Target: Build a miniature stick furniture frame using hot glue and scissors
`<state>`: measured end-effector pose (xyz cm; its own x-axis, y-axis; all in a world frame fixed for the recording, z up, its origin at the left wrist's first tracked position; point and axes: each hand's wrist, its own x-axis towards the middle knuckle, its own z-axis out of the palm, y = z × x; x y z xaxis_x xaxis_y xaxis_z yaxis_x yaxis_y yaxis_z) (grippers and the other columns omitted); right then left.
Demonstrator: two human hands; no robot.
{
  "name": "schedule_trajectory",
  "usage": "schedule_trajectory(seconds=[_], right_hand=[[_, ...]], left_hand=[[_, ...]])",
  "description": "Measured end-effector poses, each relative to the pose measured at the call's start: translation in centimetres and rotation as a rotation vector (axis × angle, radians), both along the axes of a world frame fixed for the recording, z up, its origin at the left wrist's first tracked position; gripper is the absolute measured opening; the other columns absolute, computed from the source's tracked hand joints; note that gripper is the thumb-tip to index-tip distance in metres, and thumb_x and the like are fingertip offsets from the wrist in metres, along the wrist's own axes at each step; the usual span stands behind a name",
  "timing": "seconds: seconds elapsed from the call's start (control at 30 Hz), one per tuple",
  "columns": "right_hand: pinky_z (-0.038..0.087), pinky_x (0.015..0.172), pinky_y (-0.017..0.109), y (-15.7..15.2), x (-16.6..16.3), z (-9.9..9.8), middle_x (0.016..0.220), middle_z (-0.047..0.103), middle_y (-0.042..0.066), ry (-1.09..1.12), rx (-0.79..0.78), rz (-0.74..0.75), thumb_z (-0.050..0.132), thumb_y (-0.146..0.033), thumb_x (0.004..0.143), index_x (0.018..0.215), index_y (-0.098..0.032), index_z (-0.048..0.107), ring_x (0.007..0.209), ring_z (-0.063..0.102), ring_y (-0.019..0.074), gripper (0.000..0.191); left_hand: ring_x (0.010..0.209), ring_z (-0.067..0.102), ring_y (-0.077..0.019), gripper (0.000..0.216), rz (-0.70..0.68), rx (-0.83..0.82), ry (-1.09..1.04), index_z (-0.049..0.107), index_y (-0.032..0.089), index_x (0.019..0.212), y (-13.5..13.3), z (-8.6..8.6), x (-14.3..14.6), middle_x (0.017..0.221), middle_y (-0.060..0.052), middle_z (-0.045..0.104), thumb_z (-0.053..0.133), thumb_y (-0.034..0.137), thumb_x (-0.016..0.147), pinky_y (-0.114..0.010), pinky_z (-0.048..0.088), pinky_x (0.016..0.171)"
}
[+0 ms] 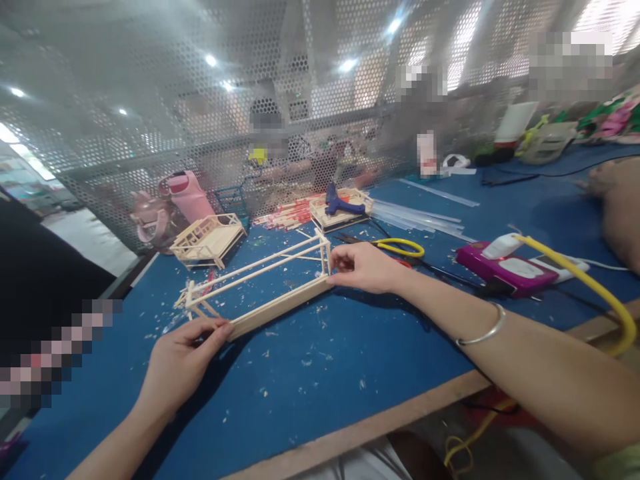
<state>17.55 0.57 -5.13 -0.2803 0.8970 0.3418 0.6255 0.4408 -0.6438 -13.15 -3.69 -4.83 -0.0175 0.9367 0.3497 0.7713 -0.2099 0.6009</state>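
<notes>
A long frame of thin wooden sticks (260,267) is between my hands, over the blue tabletop. Along its near side runs a flat wooden strip (283,307). My left hand (183,353) pinches the strip's left end between thumb and fingers. At the right end my right hand (367,267) closes its thumb and fingers on the frame's corner. Behind the frame sits a small stick-built bed (210,241). A blue glue gun (343,202) lies on a second stick-built piece (323,215). Yellow-handled scissors (400,247) rest just beyond my right hand.
Red-tipped sticks (283,213) and clear glue sticks (425,217) lie toward the back. A purple power strip (505,267) with a yellow cable (585,270) is at right. A pink bottle (187,193) stands by the perforated metal screen (165,100). Another person's arm (620,207) rests at far right.
</notes>
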Motion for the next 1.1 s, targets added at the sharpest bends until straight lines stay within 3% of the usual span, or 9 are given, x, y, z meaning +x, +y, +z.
schedule_trajectory(seconds=[0.13,0.23,0.33,0.43,0.53,0.73,0.87,0.97,1.1], right_hand=[[0.038,0.055,0.024,-1.2,-0.5,0.4,0.057,0.060,-0.001,-0.066,0.130,-0.028,0.061,-0.029,0.074,0.065,-0.016,0.063,0.052,0.050,0.0104,0.016],[0.046,0.069,0.028,-1.8,-1.9,0.0,0.089,0.074,0.006,-0.235,0.177,0.028,0.054,-0.030,0.083,0.099,-0.018,0.070,0.070,0.066,0.0167,0.026],[0.049,0.077,0.032,-1.6,-3.2,-0.7,0.105,0.072,0.006,-0.338,0.185,0.033,0.047,-0.025,0.089,0.106,-0.020,0.069,0.086,0.069,0.0213,0.028],[0.050,0.076,0.030,-1.4,-3.8,-0.5,0.100,0.074,0.003,-0.397,0.190,0.012,0.046,-0.022,0.090,0.100,-0.022,0.071,0.088,0.070,0.0201,0.027],[0.049,0.074,0.029,-2.0,-3.2,1.1,0.095,0.075,0.004,-0.443,0.182,-0.002,0.047,-0.022,0.090,0.096,-0.022,0.072,0.085,0.070,0.0205,0.026],[0.042,0.058,0.026,-4.6,1.4,4.7,0.071,0.072,0.001,-0.530,-0.004,0.039,0.050,-0.027,0.086,0.079,-0.022,0.072,0.064,0.065,0.0174,0.024],[0.042,0.060,0.025,-5.1,3.3,3.0,0.070,0.071,0.000,-0.542,-0.179,0.141,0.051,-0.025,0.083,0.074,-0.022,0.073,0.064,0.063,0.0162,0.024],[0.042,0.055,0.026,-4.4,3.5,1.6,0.065,0.069,0.001,-0.545,-0.180,0.061,0.056,-0.027,0.079,0.090,-0.021,0.074,0.058,0.061,0.0167,0.022],[0.043,0.052,0.025,-0.7,3.4,2.2,0.058,0.063,-0.002,-0.544,-0.103,-0.146,0.056,-0.039,0.083,0.098,-0.020,0.071,0.054,0.058,0.0151,0.029]], left_hand=[[0.067,0.068,-0.0213,0.031,-0.023,-0.002,-0.013,0.072,0.024,0.061,-0.1,0.1,-0.1,0.069,-0.002,0.075,0.062,0.053,0.061,-0.023,0.051,0.063],[0.069,0.069,-0.0217,0.034,-0.056,-0.011,-0.006,0.072,0.024,0.059,-0.3,0.2,-0.3,0.071,-0.002,0.075,0.061,0.055,0.064,-0.023,0.051,0.063],[0.072,0.070,-0.0224,0.035,-0.084,0.004,0.005,0.071,0.025,0.056,-0.4,0.2,-0.6,0.073,-0.002,0.076,0.060,0.056,0.067,-0.023,0.052,0.065],[0.073,0.071,-0.0230,0.032,-0.100,0.025,-0.008,0.073,0.026,0.060,-0.4,0.1,-0.9,0.074,-0.001,0.077,0.059,0.054,0.068,-0.023,0.053,0.065],[0.076,0.072,-0.0234,0.029,-0.142,0.002,-0.018,0.075,0.027,0.068,-0.4,-0.1,-1.2,0.080,-0.001,0.078,0.060,0.052,0.070,-0.024,0.054,0.068],[0.078,0.071,-0.0226,0.028,-0.208,-0.063,0.002,0.075,0.025,0.074,-0.3,-0.6,-1.1,0.083,-0.001,0.078,0.058,0.048,0.072,-0.026,0.053,0.070],[0.076,0.070,-0.0219,0.033,-0.141,-0.055,0.029,0.076,0.025,0.077,-0.4,-0.9,-1.2,0.082,-0.001,0.078,0.056,0.051,0.074,-0.024,0.050,0.068],[0.071,0.069,-0.0217,0.036,-0.079,-0.049,0.035,0.076,0.025,0.076,-0.7,-0.8,-1.3,0.077,0.000,0.077,0.054,0.053,0.073,-0.024,0.049,0.065],[0.069,0.070,-0.0224,0.033,-0.061,-0.064,0.009,0.076,0.026,0.072,-0.8,-0.6,-1.3,0.074,0.001,0.077,0.056,0.052,0.071,-0.025,0.050,0.063]])
